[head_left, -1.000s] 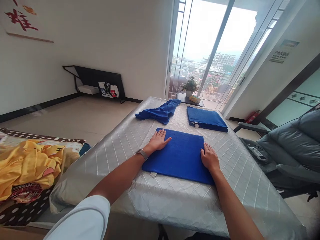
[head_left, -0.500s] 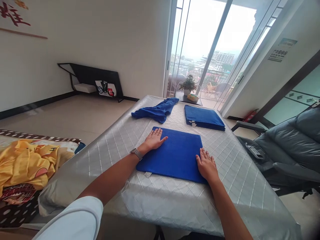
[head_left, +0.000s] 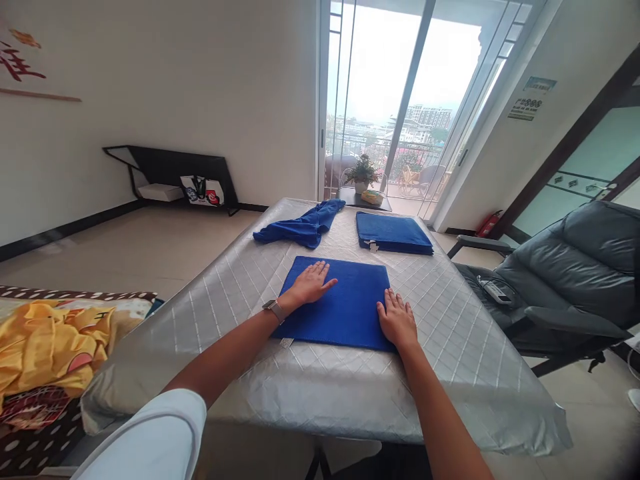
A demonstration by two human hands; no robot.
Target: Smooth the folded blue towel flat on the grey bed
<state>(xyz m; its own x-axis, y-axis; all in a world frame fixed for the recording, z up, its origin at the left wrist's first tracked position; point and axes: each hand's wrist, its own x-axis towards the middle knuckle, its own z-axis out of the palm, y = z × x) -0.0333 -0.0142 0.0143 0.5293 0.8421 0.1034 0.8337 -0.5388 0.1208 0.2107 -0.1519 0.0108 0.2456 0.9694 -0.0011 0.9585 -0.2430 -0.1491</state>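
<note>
A folded blue towel [head_left: 345, 310] lies flat in front of me, a small white label at its near left corner. My left hand [head_left: 311, 283] rests palm down on its upper left part, fingers stretched out. At the towel's right edge my right hand [head_left: 399, 319] lies flat, fingers extended, partly over the edge. Beyond it, to the right, is a neat stack of folded blue towels [head_left: 394, 230] with white labels showing. A crumpled blue towel [head_left: 303, 225] lies at the far left of the table.
The table [head_left: 440, 373] wears a silver quilted cover that hangs over its edges. A dark recliner chair [head_left: 575, 273] stands close on the right. Yellow cloth [head_left: 50, 340] lies on a bed at the left. A potted plant [head_left: 362, 172] stands beyond the far end.
My left hand has slid slightly inward over the towel, away from its left edge. The right hand stays at the right edge. The camera view has shifted a little.
</note>
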